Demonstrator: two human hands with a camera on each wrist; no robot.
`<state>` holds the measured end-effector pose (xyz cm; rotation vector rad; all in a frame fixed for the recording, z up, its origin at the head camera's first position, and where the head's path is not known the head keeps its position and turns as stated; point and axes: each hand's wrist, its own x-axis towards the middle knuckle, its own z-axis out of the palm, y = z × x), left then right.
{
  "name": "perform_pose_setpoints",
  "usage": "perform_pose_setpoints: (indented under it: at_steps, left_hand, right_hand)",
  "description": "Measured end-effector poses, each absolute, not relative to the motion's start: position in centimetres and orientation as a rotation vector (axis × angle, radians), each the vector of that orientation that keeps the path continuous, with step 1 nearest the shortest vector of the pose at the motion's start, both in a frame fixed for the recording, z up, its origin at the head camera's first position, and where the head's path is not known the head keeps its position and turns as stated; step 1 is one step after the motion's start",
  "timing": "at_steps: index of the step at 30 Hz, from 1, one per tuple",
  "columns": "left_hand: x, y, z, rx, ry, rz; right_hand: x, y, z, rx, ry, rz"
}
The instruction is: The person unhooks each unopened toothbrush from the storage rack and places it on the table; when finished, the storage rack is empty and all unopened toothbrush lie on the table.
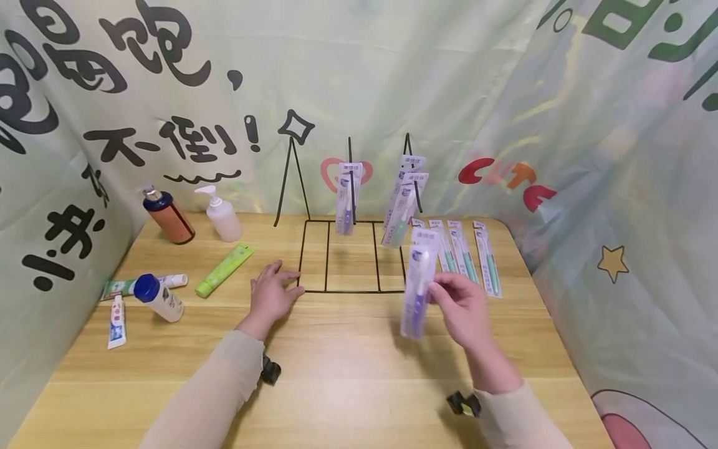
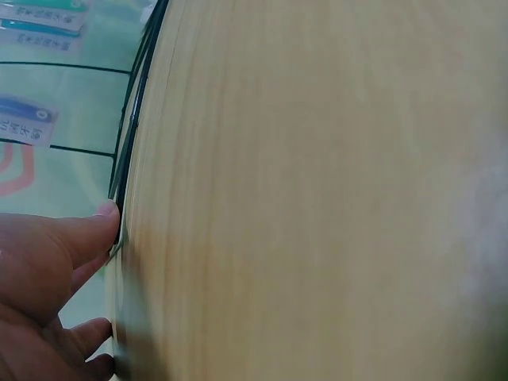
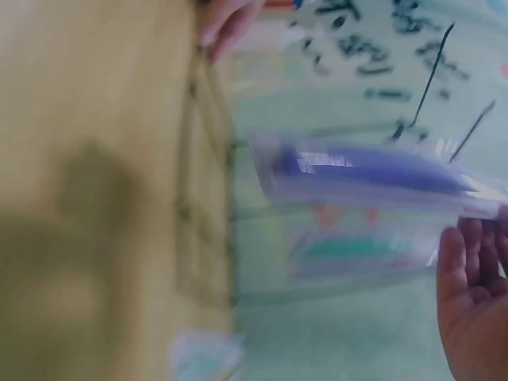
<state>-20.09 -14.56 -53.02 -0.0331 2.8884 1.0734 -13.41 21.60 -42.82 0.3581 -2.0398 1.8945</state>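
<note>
Right hand (image 1: 462, 305) pinches the purple toothbrush pack (image 1: 417, 285), top tipped toward one o'clock; wire rack (image 1: 352, 292) at the pack's ten o'clock — left hand (image 1: 272, 294) loosely touches its corner.

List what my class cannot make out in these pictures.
Head view: lower part of leftmost tabletop toothbrush pack, behind held purple toothbrush pack.
Head view: fine print on blue-capped white bottle, too small.
Left wrist view: hanging purple toothbrush pack, cut off by left edge.
Right wrist view: lettering on held purple toothbrush pack, blurred.
</note>
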Motion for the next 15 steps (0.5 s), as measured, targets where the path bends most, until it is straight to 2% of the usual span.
perform_pose_setpoints:
  at_steps: [8,15]
  left_hand:
    - [-20.1,-14.6,-53.2,-0.039,2.883,1.074]
    - [-20.2,-14.7,-53.2,-0.043,2.880,1.063]
  right_hand:
    - [-9.7,28.1,-47.4,-0.174,-2.570,1.937]
    - [-8.6,28.9,-50.3,-0.331,-2.764,1.946]
